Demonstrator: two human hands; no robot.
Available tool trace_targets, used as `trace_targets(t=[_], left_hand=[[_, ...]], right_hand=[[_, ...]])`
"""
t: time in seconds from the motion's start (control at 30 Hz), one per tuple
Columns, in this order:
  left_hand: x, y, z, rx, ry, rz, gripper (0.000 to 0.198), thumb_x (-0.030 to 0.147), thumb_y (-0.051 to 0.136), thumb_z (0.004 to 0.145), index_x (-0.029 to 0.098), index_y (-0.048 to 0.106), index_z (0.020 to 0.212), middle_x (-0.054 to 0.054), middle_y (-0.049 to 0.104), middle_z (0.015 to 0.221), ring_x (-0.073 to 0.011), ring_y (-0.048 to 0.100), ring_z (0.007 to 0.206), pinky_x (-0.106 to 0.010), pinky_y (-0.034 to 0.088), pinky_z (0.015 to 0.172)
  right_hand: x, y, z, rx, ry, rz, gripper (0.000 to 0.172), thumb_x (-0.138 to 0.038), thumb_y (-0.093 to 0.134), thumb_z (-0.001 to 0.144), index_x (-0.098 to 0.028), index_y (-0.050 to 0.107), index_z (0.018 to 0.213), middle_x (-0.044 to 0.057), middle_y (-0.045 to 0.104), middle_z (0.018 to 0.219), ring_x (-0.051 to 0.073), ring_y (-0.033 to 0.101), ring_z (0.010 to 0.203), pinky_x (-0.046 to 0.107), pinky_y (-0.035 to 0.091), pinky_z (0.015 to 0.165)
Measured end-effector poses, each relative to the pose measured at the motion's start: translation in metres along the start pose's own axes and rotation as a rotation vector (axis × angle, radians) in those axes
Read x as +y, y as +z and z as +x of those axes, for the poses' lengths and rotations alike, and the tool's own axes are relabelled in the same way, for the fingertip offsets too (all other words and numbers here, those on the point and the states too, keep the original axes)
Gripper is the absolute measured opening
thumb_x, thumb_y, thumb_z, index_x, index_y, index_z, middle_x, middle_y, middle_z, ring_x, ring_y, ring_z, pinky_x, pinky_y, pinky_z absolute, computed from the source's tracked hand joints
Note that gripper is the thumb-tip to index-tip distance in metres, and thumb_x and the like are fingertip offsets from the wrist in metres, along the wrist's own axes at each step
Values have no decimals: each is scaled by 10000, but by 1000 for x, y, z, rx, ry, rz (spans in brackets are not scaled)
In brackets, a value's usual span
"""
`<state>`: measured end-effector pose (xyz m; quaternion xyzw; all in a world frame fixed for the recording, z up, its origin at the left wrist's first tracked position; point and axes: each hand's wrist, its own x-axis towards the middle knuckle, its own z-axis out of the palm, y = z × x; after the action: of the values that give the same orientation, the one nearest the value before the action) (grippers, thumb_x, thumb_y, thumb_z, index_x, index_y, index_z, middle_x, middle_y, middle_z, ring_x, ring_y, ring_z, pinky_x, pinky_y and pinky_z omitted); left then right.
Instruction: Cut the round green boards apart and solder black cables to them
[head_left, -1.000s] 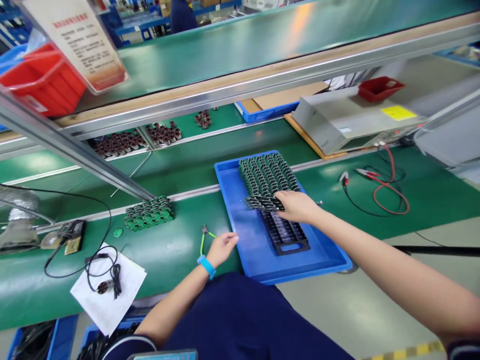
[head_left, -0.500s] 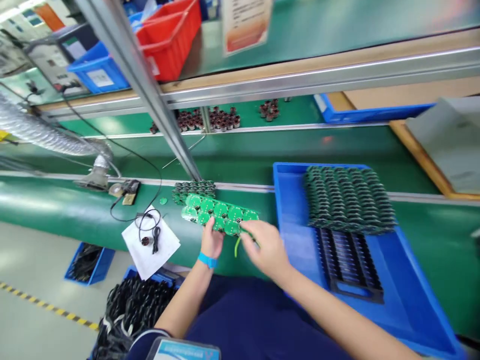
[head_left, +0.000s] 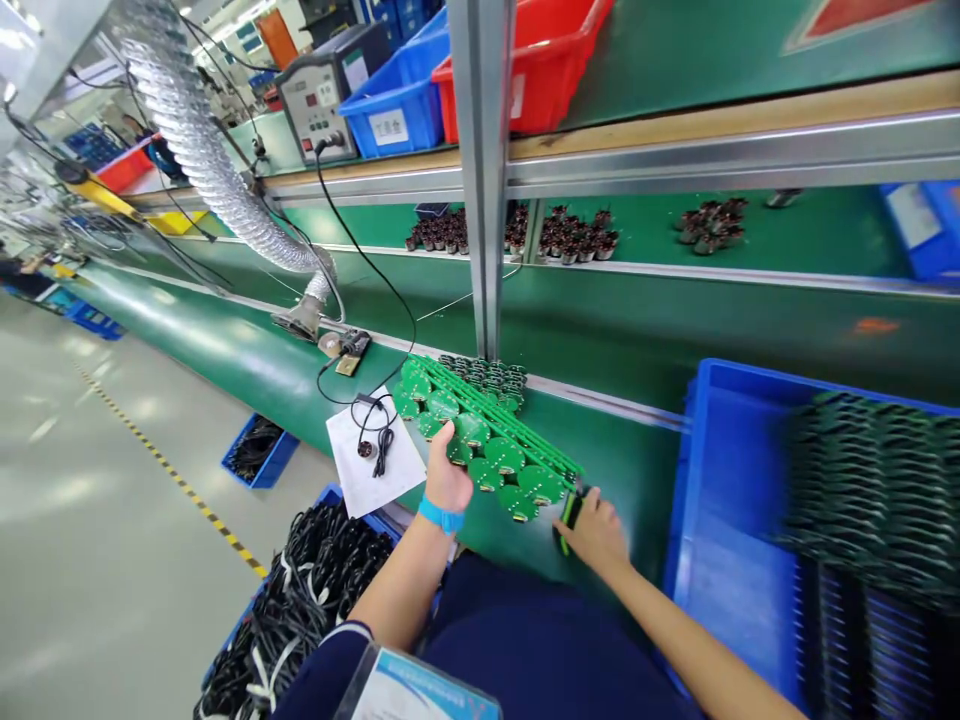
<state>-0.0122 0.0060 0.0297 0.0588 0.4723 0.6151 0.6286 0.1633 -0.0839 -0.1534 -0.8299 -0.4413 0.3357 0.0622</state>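
Note:
My left hand [head_left: 448,480] is closed on the near edge of a green circuit board panel [head_left: 474,432], its thumb lying on the face. Round boards in rows make up the panel, with strips along its far edge, and it is held tilted above the bench. My right hand [head_left: 598,532] grips cutting pliers [head_left: 568,522] with black and green handles. Their jaws are at the panel's right end; whether they touch it I cannot tell. Just behind the panel, a stack of round boards [head_left: 491,378] stands on the bench.
To the right is a blue tray [head_left: 739,600] with stacked dark boards [head_left: 874,470] and black racks. Small motors [head_left: 577,238] line the shelf. A metal post [head_left: 486,200] rises behind the panel. At left lie a paper [head_left: 371,455] with a cable and a bin of black cables [head_left: 315,570].
The view has swung left. The panel now slants down to the right with its edge strips showing. My right hand has moved from the panel's face to its right end with the pliers.

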Motion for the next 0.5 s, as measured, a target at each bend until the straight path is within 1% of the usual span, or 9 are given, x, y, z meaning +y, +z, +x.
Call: trace_targets(t=[0.07,0.1,0.13,0.17,0.2,0.27,0.3,0.37,0.5], left_hand=[[2,5,-3,-4,-5,-23,330,321,717,605,205,639,904,18,682,846,-167,646,781,-340,464,886],[3,8,-4,-27,1,-17,368,301,725,608,211,627,951,12,681,889,-178,645,832,-342,458,897],[4,10,-6,-48,22,10,418,280,734,612,220,606,1005,3,677,947,-190,637,895,-345,451,909],[5,13,-7,-71,52,42,474,260,744,616,231,578,1059,-7,665,1014,-200,621,958,-349,443,922],[5,15,-9,-96,86,75,524,245,753,622,242,545,1104,-18,648,1073,-206,602,1007,-354,434,935],[5,18,-14,-138,142,143,572,231,763,633,245,498,1140,-38,626,1127,-211,581,1049,-365,420,951],[5,20,-16,-153,158,175,571,230,766,637,239,487,1136,-46,626,1124,-213,579,1049,-369,416,954],[5,22,-21,-179,178,226,558,227,768,640,232,479,1117,-52,629,1110,-215,580,1044,-371,412,957],[8,27,-30,-218,169,280,570,217,774,631,229,473,1115,-59,616,1133,-222,572,1054,-374,403,966]], right_hand=[[16,-12,7,-24,-16,94,679,-351,559,605,-6,476,1184,273,480,1166,407,410,1162,523,331,948],[23,-18,9,-46,-10,147,572,-357,555,585,-40,553,1061,250,541,1072,401,458,1111,512,354,933],[29,-25,12,-74,1,207,466,-376,542,577,-86,593,938,217,588,961,390,511,1038,506,387,901],[33,-32,13,-104,12,276,384,-404,521,584,-129,597,841,183,613,856,371,559,950,498,426,850],[36,-39,12,-136,20,353,340,-432,491,601,-162,584,785,155,622,778,345,592,860,486,462,791],[38,-55,9,-197,19,520,330,-469,429,645,-199,561,780,120,635,720,296,621,739,455,506,702],[38,-64,5,-225,10,597,341,-480,412,663,-210,557,813,109,644,733,279,629,728,442,518,687],[34,-84,-3,-279,-13,723,367,-495,411,693,-231,550,908,89,658,790,259,644,765,431,534,688],[22,-122,-21,-459,2,1073,390,-465,467,749,-272,512,1085,66,665,916,255,652,834,467,533,725]])
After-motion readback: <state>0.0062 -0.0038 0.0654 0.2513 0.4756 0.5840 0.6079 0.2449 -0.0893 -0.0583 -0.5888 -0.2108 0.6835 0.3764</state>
